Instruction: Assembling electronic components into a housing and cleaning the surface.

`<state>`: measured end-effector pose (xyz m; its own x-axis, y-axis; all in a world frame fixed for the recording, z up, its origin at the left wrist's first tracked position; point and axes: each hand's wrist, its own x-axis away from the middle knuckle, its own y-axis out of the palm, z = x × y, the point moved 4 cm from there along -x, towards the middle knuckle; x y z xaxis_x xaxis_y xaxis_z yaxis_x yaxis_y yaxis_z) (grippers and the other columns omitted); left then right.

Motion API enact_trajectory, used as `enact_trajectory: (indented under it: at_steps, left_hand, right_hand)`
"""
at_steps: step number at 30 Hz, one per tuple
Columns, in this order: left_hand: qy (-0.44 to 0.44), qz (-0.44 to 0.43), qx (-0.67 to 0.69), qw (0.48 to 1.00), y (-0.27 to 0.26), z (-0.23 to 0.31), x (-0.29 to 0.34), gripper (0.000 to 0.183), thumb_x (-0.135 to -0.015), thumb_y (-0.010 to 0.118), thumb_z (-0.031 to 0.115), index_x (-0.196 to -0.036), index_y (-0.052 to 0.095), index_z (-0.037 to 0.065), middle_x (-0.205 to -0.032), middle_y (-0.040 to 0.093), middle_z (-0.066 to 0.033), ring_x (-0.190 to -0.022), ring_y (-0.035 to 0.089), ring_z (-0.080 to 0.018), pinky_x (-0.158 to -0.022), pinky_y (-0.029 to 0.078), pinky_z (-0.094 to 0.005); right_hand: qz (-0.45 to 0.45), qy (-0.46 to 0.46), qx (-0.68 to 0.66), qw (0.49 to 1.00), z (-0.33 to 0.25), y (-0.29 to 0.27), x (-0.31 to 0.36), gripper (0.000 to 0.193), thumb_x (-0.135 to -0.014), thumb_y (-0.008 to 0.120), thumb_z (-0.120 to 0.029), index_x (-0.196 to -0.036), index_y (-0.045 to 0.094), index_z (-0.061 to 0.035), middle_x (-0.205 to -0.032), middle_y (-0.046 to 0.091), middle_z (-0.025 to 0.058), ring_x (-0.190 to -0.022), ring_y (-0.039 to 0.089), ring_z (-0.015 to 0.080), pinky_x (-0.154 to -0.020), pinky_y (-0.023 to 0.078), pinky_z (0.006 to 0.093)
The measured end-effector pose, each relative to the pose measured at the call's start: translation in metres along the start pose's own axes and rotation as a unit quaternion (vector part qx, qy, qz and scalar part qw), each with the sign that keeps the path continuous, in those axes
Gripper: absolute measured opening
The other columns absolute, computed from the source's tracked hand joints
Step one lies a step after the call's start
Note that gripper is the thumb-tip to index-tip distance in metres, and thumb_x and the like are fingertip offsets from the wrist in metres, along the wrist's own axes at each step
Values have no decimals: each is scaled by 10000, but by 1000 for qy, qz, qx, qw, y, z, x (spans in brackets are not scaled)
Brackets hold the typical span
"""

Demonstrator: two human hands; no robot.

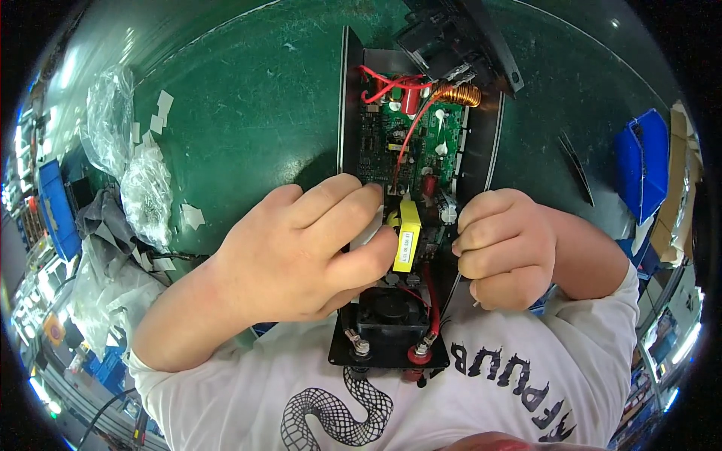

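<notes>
An open black metal case (349, 113) with a green circuit board (449, 128) inside lies lengthwise in front of me. My left hand (301, 252) reaches over the case's left wall, thumb and fingers pinched around a small whitish flat piece (370, 231), mostly hidden by the fingers. Right beside the fingertips stands a yellow-wrapped transformer (408, 237) with a white label. My right hand (510, 248) is closed at the right wall; a tiny pale tip pokes out below its fingers, too small to name. Nearest me are a black fan (391, 308) and an end plate (383, 355) with two terminals.
A black end panel (481, 45) leans at the case's far end, near a copper coil (459, 94) and red wires. Clear plastic bags (147, 192) and white paper scraps (193, 216) lie left on the green table. Rightward are a thin dark strip (577, 169) and a blue bin (645, 165).
</notes>
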<state>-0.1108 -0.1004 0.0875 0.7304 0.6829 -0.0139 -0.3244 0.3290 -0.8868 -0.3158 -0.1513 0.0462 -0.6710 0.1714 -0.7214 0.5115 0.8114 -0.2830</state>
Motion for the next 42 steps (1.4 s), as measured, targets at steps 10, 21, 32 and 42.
enact_trajectory:
  at_steps: [10,21,32,42]
  left_hand:
    - [-20,36,-18,999,-2,4,-3,355,-730,707,277,-1034,585,139,-1141,596,-94,-999,606,-222,-689,451,-352]
    - [-56,-31,-39,997,-26,-1,-1,776,-587,838,218,-1303,557,111,-1346,559,-115,-1303,498,-361,-1038,452,-465]
    - [-277,306,-98,906,-162,-41,72,499,-815,763,92,-1286,597,101,-1128,670,-64,-1034,624,-174,-884,485,-296]
    - [-58,277,113,952,40,88,90,282,-700,825,73,-954,712,27,-901,680,-94,-736,654,-249,-637,542,-347]
  right_hand:
    - [-2,-5,8,1000,-3,-1,0,100,-847,625,-108,-900,542,-89,-772,623,69,-655,610,218,-591,492,348]
    - [29,1,82,996,-8,18,5,126,-819,592,-57,-935,549,-33,-849,641,108,-671,614,270,-598,490,409]
    - [127,84,273,950,-30,122,-47,279,-755,744,-35,-1005,624,-4,-1074,689,142,-891,666,307,-785,564,382]
    - [161,331,-116,923,-55,117,16,159,-789,774,-27,-934,719,6,-935,684,117,-745,626,220,-641,482,314]
